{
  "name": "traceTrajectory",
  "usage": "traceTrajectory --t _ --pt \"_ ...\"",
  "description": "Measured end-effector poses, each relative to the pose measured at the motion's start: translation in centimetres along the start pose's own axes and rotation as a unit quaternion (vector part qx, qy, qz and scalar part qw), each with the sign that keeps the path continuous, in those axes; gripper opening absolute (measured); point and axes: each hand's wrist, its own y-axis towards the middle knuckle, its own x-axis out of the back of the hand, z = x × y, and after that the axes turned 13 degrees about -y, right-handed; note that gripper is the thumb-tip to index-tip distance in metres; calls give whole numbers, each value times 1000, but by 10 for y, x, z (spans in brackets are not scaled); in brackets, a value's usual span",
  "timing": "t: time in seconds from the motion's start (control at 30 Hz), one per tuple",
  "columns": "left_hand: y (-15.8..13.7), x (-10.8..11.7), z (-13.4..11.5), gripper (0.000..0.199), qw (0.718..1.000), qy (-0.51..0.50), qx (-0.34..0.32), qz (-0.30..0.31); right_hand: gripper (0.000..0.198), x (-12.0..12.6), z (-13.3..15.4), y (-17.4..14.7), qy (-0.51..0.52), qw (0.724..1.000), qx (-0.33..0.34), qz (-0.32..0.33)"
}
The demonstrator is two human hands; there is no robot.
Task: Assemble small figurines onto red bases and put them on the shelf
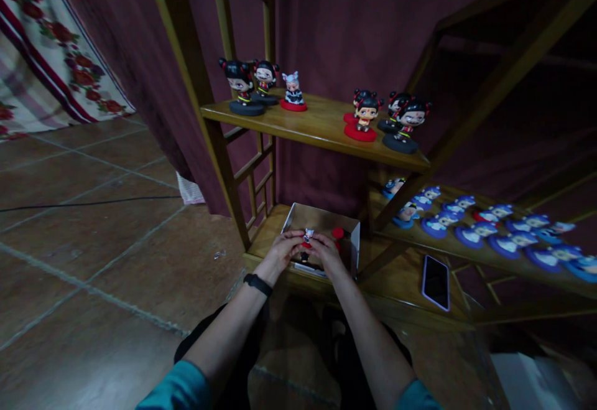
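A small figurine [308, 236] with a pale head and a red base is held between both my hands, above an open cardboard box [321, 212]. My left hand [285, 249] pinches it from the left, and my right hand [328, 253] grips it from the other side. Inside the box, partly hidden by my hands, lie red round pieces [338, 233] and a dark-headed item [305, 257]. A similar pale figurine [293, 91] on a red base stands on the upper shelf.
Several black-haired figurines [365, 113] stand on the upper wooden shelf [308, 121]. Rows of blue-and-white figurines [476, 233] fill a shelf at right. A phone [436, 282] lies on the lower board. Wooden posts [205, 86] frame the left side.
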Motion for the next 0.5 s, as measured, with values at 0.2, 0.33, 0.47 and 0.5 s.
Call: traceTrajectory --t 0.2,0.33,0.47,0.5 --pt "-4 0 3 17 1000 6 3 -1 33 -2 -5 -4 -26 1000 -3 -14" --pt "-9 1 7 15 1000 6 -7 0 34 -3 -4 -10 -36 999 -8 -26" --pt "-15 2 9 15 1000 4 -4 5 37 -3 0 -17 -87 996 19 -26" --pt "-18 3 9 15 1000 4 -6 5 38 -3 0 -20 -105 993 31 -33"
